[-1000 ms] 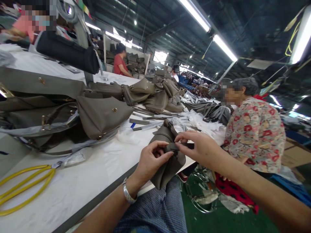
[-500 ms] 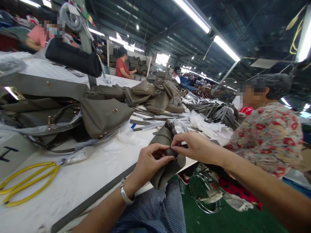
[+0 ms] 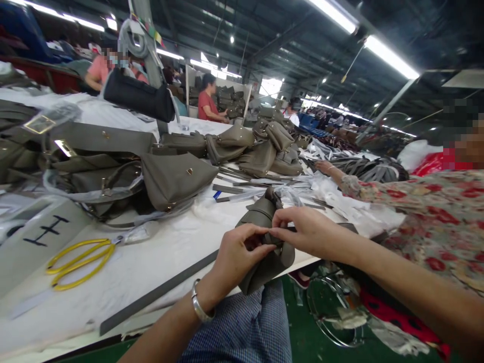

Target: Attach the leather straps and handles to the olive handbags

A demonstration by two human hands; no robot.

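A grey-olive leather handbag (image 3: 264, 264) hangs over the near edge of the white table (image 3: 151, 262), above my lap. My left hand (image 3: 236, 254), with a silver bracelet on the wrist, pinches the bag's upper part with bent fingers. From the right, my right hand (image 3: 306, 233) pinches a narrow strap or tab of the same bag, and its fingertips meet those of the left hand. What lies between the fingertips is too small to make out.
Yellow-handled scissors (image 3: 81, 259) lie at the left. Several finished olive bags (image 3: 174, 176) and leather strips (image 3: 227, 189) are piled behind. A person in a floral shirt (image 3: 427, 212) sits close at my right, reaching onto the table. A wire stool (image 3: 333, 312) stands below.
The view has swung to the right and the neighbour now sits further right. My two hands stay pinched on the bag, fingertips drawn closer together.
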